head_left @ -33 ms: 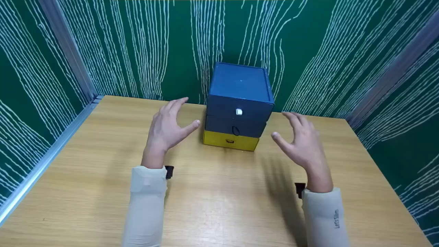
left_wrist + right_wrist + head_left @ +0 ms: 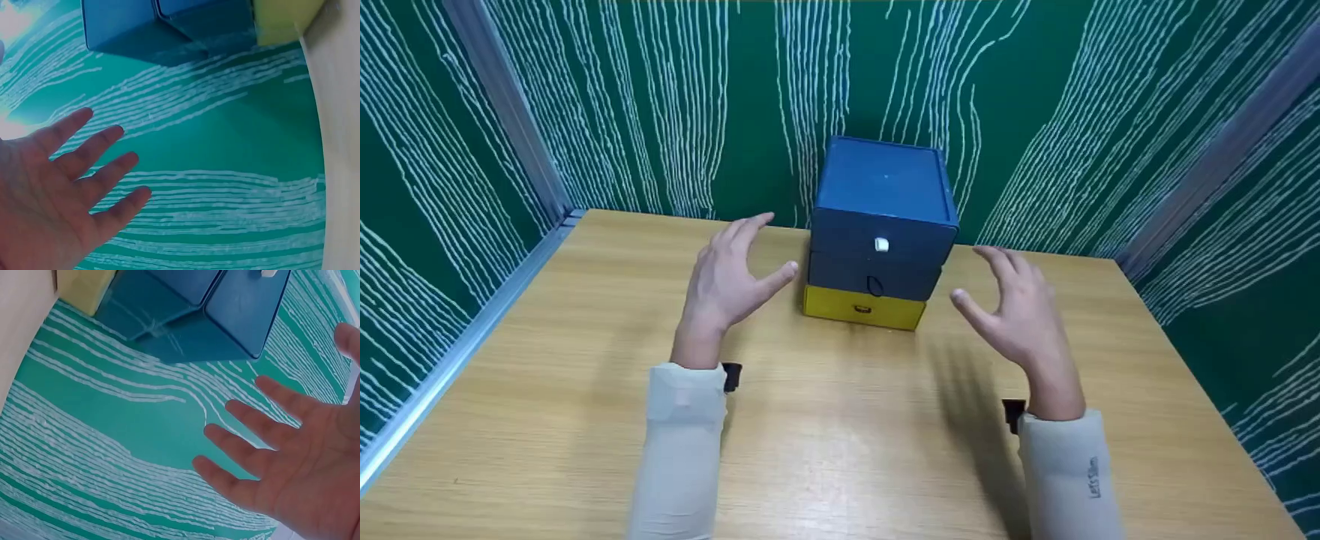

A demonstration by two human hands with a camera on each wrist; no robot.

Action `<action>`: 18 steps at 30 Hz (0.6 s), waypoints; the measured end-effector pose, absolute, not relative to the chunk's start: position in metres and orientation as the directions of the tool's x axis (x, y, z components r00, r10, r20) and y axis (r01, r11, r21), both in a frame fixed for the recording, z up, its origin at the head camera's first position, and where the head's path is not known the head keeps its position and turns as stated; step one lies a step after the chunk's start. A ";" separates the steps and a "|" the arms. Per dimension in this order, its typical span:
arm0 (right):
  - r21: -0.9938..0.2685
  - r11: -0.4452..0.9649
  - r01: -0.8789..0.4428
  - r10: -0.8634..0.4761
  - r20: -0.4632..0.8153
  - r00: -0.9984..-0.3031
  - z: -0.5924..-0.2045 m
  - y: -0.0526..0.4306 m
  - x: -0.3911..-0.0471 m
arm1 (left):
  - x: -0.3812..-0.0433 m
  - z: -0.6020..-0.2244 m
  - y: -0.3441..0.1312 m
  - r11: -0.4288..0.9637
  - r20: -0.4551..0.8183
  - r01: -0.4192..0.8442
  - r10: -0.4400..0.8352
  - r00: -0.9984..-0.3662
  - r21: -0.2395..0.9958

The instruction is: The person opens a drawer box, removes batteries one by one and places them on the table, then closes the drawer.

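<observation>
A stack of drawers stands at the back of the table, with two dark blue drawers [image 2: 840, 232] above a yellow drawer [image 2: 825, 301]. The top drawer has a white knob [image 2: 882, 244], the middle one a black loop [image 2: 874, 286], and the yellow one a small dark handle [image 2: 862, 308]. To the left of the stack, my left hand [image 2: 727, 281] is held up over the table, fingers spread and palm bare in the left wrist view. My right hand [image 2: 1020, 315] hovers on the other side, fingers extended, holding nothing. Both hands are apart from the drawers.
The wooden table [image 2: 840, 450] reaches back to a green wall [image 2: 757, 112] with wavy white lines. Similar side walls rise left and right, with metal posts [image 2: 506, 105] at the corners. Black wrist cameras [image 2: 732, 376] sit at both sleeve cuffs.
</observation>
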State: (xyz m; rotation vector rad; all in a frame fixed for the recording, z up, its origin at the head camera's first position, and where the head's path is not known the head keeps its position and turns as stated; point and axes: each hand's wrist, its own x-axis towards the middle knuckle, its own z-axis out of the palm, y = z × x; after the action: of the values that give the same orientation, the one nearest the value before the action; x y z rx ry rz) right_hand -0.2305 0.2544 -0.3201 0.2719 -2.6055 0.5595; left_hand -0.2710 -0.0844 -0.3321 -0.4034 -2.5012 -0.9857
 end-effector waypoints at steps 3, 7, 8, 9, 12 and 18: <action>-0.388 0.874 -0.292 -0.081 0.477 -0.875 -0.321 0.253 -0.229 | -0.271 -0.333 -0.077 0.663 0.486 0.428 0.109 -0.867 0.614; -0.526 0.778 -0.345 -0.045 0.500 -0.865 -0.323 0.242 -0.231 | -0.274 -0.334 -0.064 0.513 0.501 0.472 0.092 -0.860 0.717; -0.561 0.744 -0.364 -0.040 0.506 -0.862 -0.325 0.238 -0.232 | -0.276 -0.334 -0.061 0.473 0.499 0.477 0.089 -0.862 0.740; -0.591 0.709 -0.386 -0.040 0.512 -0.858 -0.327 0.235 -0.234 | -0.278 -0.334 -0.058 0.437 0.492 0.477 0.087 -0.866 0.762; -0.675 0.600 -0.429 -0.059 0.498 -0.865 -0.334 0.223 -0.240 | -0.284 -0.334 -0.049 0.350 0.455 0.455 0.087 -0.886 0.819; -0.812 0.421 -0.404 -0.108 0.397 -0.912 -0.345 0.202 -0.252 | -0.298 -0.329 -0.032 0.274 0.395 0.405 0.096 -0.914 0.872</action>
State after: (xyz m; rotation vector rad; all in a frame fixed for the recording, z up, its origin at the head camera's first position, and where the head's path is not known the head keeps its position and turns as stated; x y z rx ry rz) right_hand -0.2520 0.2024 -0.3453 0.4442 -2.3959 1.4862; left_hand -0.2980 -0.0324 -0.3292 -0.4618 -2.2821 -1.6857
